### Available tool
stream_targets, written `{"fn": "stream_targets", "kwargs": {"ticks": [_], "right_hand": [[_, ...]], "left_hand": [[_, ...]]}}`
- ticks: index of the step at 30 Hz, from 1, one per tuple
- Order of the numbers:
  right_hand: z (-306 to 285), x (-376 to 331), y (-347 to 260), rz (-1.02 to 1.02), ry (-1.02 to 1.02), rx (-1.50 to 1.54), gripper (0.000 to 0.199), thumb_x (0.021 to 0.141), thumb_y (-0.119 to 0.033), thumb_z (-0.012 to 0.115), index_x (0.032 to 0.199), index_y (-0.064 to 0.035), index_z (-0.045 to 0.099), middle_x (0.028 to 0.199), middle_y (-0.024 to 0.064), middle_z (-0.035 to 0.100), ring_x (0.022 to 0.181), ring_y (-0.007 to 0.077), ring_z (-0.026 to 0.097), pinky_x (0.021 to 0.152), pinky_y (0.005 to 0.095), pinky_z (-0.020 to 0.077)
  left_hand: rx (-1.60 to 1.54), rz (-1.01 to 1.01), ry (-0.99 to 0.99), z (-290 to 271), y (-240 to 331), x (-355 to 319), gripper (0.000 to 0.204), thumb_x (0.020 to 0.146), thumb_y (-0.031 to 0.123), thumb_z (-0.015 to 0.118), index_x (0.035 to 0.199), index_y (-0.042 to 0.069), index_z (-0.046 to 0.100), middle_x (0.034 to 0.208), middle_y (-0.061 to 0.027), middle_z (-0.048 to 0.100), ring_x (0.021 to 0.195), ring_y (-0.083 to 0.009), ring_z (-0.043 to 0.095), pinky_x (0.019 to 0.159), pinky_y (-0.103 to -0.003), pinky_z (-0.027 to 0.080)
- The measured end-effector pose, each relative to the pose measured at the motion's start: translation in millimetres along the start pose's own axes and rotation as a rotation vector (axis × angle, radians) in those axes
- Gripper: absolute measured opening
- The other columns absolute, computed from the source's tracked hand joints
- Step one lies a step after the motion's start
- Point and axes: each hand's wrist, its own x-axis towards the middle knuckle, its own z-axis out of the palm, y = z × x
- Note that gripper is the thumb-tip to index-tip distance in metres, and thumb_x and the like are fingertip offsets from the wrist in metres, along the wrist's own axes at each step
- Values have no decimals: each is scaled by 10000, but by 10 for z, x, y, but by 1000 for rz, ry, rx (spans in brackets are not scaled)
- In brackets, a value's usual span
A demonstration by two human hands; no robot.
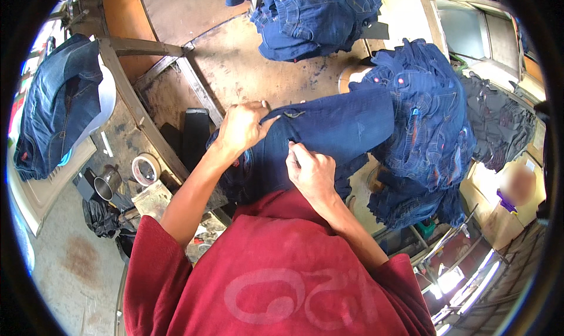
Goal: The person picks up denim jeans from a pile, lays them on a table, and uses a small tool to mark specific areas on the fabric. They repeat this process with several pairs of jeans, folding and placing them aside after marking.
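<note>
A pair of dark blue jeans point(346, 121) lies across in front of my body, one leg stretched out to the right. My left hand point(242, 124) is closed on the cloth at the left part of the jeans, thumb and fingers pinching its upper edge. Lower and to the right, my right hand point(312, 170) pinches a fold of the same jeans between thumb and bent fingers. A small light mark shows on the fabric between the two hands. The far end of the leg rests against a heap of jeans point(420, 112) on the right.
Another jeans pile point(311, 24) lies at the far side of the wooden table point(235, 54). Jeans point(59, 107) hang at the left by a wooden frame. A tape roll point(145, 169) and metal cup point(107, 184) sit left. Dark garments point(496, 121) are stacked far right.
</note>
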Motion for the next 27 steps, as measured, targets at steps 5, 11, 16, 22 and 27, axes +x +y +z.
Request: {"fn": "stream_targets", "kwargs": {"ticks": [5, 11, 16, 22, 27], "right_hand": [[-5, 27, -29, 5, -37, -18, 47, 938, -138, 745, 914, -100, 731, 571, 132, 644, 483, 320, 669, 465, 424, 531], [-4, 5, -58, 32, -36, -71, 23, 923, -120, 741, 910, -103, 748, 564, 129, 641, 483, 324, 670, 469, 424, 534], [32, -5, -64, 13, 5, 65, 47, 910, -121, 753, 950, -99, 763, 594, 130, 661, 499, 320, 679, 473, 417, 534], [12, -34, -80, 17, 1, 40, 52, 916, -128, 753, 961, -101, 756, 610, 127, 669, 511, 320, 683, 487, 423, 540], [33, 98, -81, 30, 55, 114, 52, 930, -152, 746, 969, -120, 757, 633, 120, 681, 513, 313, 682, 499, 419, 545]], "left_hand": [[-15, -7, 33, 18, 1, -8, 224, 878, 236, 861, 879, 21, 800, 793, -150, 703, 728, -384, 718, 663, -442, 587], [21, -95, -75, -2, 15, -24, 272, 882, 282, 853, 924, 25, 774, 919, -152, 757, 828, -376, 758, 764, -429, 636], [39, -82, -76, -15, 40, -24, 272, 879, 279, 856, 951, 31, 772, 909, -154, 752, 833, -378, 757, 758, -425, 635], [56, -73, -70, -12, 27, -17, 258, 879, 264, 856, 927, 26, 770, 902, -144, 751, 823, -373, 758, 740, -424, 635], [27, 36, 69, 22, 10, -20, 228, 874, 244, 861, 889, 23, 806, 774, -149, 689, 692, -380, 705, 647, -451, 584]]}}
